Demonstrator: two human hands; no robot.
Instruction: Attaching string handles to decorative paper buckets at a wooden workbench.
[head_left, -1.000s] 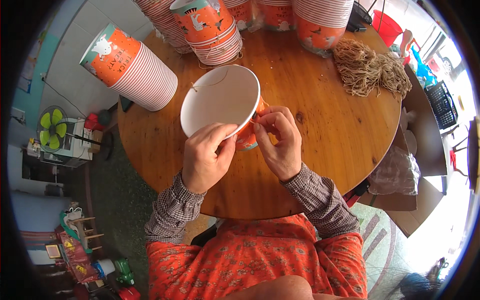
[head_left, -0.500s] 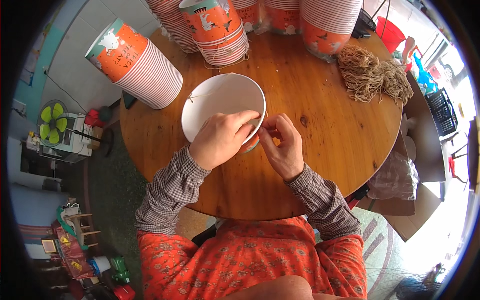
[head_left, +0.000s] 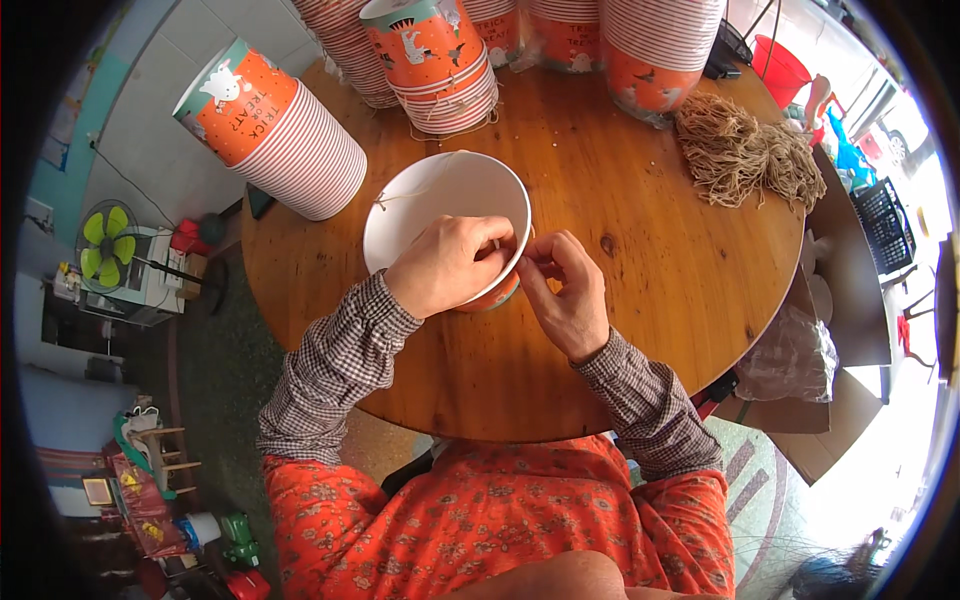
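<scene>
A white-lined paper bucket (head_left: 405, 200) with an orange outside stands on the round wooden table, its mouth tilted toward me. A thin piece of twine (head_left: 405, 193) crosses its inner wall at the far left. My left hand (head_left: 450, 258) reaches over the near rim, fingers curled together inside against the right wall. Outside that wall, my right hand (head_left: 567, 290) pinches thumb and forefinger close to the rim, opposite the left fingertips. What either hand holds is too small or hidden to make out.
Nested stacks of orange paper buckets stand at the left (head_left: 300, 150) and the back (head_left: 440, 75). A bundle of tan twine (head_left: 745, 150) lies at the right of the wooden table (head_left: 660, 270). Cardboard boxes (head_left: 840, 410) and clear plastic (head_left: 790, 355) sit beyond its right edge.
My left hand has drawn its fingers into a tighter curl inside the bucket, its forearm shifting slightly left. The right hand stays almost in place at the rim.
</scene>
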